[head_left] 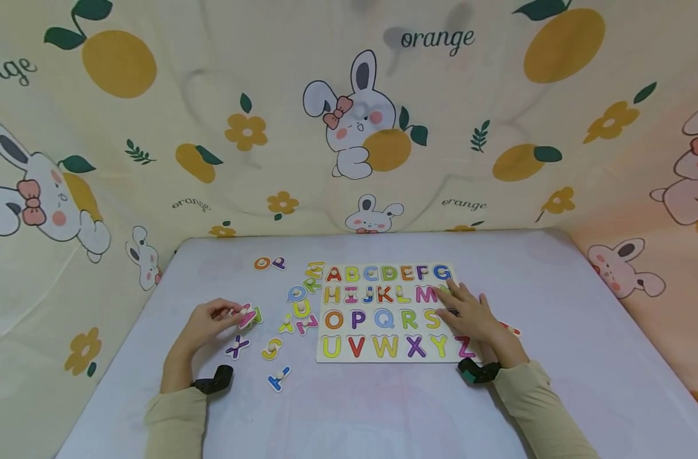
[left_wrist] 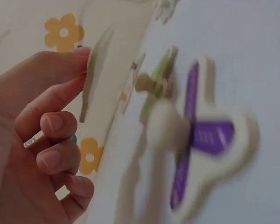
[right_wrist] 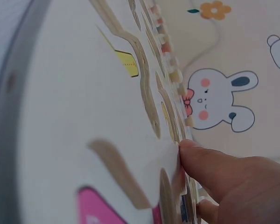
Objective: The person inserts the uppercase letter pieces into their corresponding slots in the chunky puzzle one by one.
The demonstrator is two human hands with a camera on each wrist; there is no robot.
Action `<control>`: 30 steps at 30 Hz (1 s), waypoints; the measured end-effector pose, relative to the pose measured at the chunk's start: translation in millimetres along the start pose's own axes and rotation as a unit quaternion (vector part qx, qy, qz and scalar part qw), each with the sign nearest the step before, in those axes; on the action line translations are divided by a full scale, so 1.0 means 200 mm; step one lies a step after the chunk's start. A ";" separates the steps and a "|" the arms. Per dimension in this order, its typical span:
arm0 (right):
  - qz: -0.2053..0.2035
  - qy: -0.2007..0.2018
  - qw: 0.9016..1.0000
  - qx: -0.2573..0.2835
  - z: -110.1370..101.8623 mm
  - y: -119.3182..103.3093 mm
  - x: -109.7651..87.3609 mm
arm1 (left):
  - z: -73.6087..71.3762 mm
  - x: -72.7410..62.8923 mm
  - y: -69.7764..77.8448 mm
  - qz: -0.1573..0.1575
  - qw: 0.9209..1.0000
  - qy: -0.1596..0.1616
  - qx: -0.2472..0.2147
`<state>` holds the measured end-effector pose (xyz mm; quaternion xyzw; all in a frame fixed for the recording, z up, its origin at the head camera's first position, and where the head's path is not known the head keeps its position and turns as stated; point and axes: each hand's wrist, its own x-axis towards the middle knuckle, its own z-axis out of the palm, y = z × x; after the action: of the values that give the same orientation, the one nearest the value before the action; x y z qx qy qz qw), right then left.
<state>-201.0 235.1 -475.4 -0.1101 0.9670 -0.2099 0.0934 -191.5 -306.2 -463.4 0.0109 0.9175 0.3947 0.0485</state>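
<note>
My left hand (head_left: 211,322) pinches a thin pink letter piece (head_left: 247,316) between thumb and forefinger; in the left wrist view the held piece (left_wrist: 94,77) shows edge-on, its other fingers curled. A green letter piece (head_left: 259,315) is right beside it. Nearer me lies the purple X piece (head_left: 237,347), its round knob up, close to the camera in the left wrist view. My right hand (head_left: 472,315) rests with spread fingers over the right side of the alphabet board (head_left: 383,306), covering letters there. Knobbed pieces such as the A (head_left: 334,274) sit in its upper rows.
Several loose letter pieces lie left of the board, among them a yellow S (head_left: 271,349), a blue T (head_left: 278,379) and a yellow U (head_left: 301,309). An orange O (head_left: 262,263) and purple P (head_left: 278,263) lie farther back. A red piece (head_left: 510,328) shows beside my right wrist.
</note>
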 end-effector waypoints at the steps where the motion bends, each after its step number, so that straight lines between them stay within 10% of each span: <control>1: 0.000 0.000 1.000 0.002 0.00 0.00 0.00 | 0.00 0.01 0.01 0.002 1.000 0.001 0.001; 30: -0.002 0.002 1.000 0.001 0.01 0.02 0.01 | 0.25 0.17 0.38 0.074 0.993 -0.035 -0.086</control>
<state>-202.3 237.0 -478.3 -0.1112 0.9668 -0.2109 0.0916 -221.6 -216.1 -446.0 0.0881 0.8744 0.4742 0.0524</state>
